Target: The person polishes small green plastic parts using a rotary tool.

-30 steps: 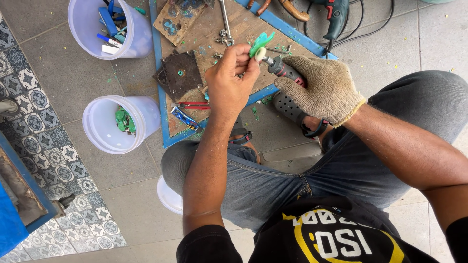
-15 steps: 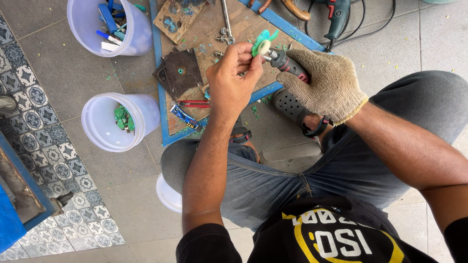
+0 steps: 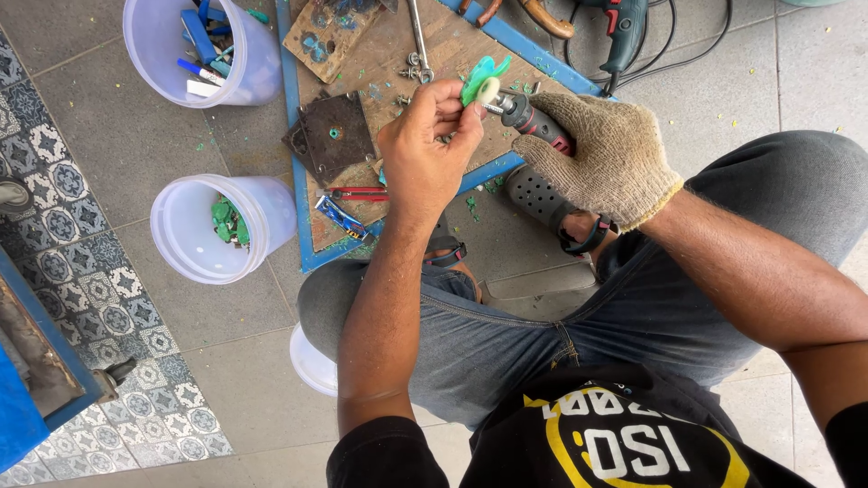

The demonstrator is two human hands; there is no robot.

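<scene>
My left hand (image 3: pixel 425 154) pinches a green plastic piece (image 3: pixel 482 77); my gloved right hand (image 3: pixel 610 154), at three o'clock, grips a rotary tool (image 3: pixel 533 119), mid-grinding; steadiness is needed next.

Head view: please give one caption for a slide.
Bare left hand holds green part against tool gripped by gloved right hand.

Makeshift floor workshop: tiled floor (image 3: pixel 136 136), wooden workboard (image 3: pixel 452 54), power drill (image 3: pixel 624 32), plastic parts buckets (image 3: pixel 217 230).

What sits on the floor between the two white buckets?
Nothing: in the head view only bare grey floor tile lies between the upper bucket of blue-handled tools and the lower bucket of green pieces.
</scene>
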